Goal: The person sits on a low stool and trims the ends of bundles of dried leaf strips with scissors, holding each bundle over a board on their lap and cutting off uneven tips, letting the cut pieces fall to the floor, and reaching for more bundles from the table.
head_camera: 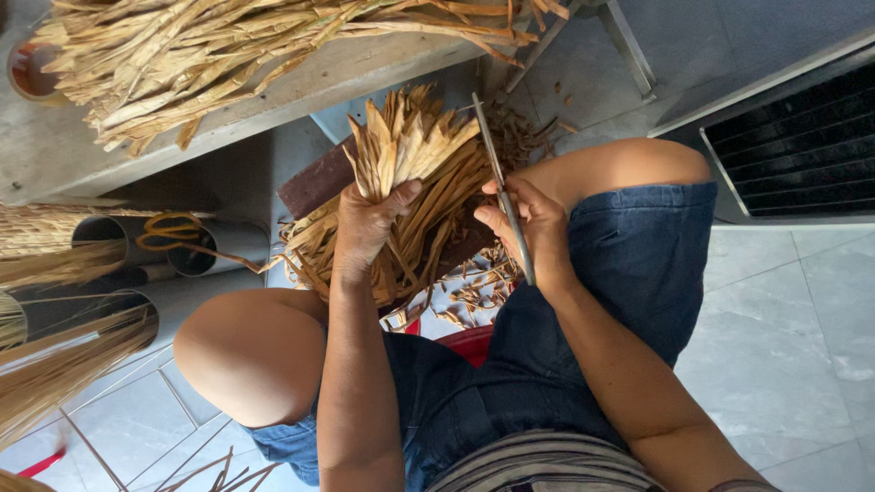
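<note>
- Both hands are closed around something: the left hand (365,223) grips a bundle of dried leaf strips (415,173) near its upper end, fingers wrapped round it and thumb pressed across the front.
- Gripped in the right hand (527,232) is a long, thin metal blade (497,178), held close to its lower end; the blade slants up and to the left, its tip beside the fanned top of the bundle.
- Cut tips of the bundle spread out like a fan above the left hand, while the longer strips hang down between the person's knees.
- Bare knees and blue denim shorts (638,264) frame the work on either side; the person is seated low over a pale tiled floor (793,364).
- Short tan offcuts (474,292) lie scattered on the floor just beneath the hands, and a red object (469,342) shows partly under them.
- Behind the bundle sits a dark brown block (314,182).
- Grey pipes (219,246) lie to the left, with an orange-handled pair of scissors (169,230) resting on them, and sheaves of fine straw (55,364) beside them.
- Farthest off, a table (55,150) carries a large heap of dried leaves (228,46).
- A dark slatted grille (802,150) lies at the far right.
</note>
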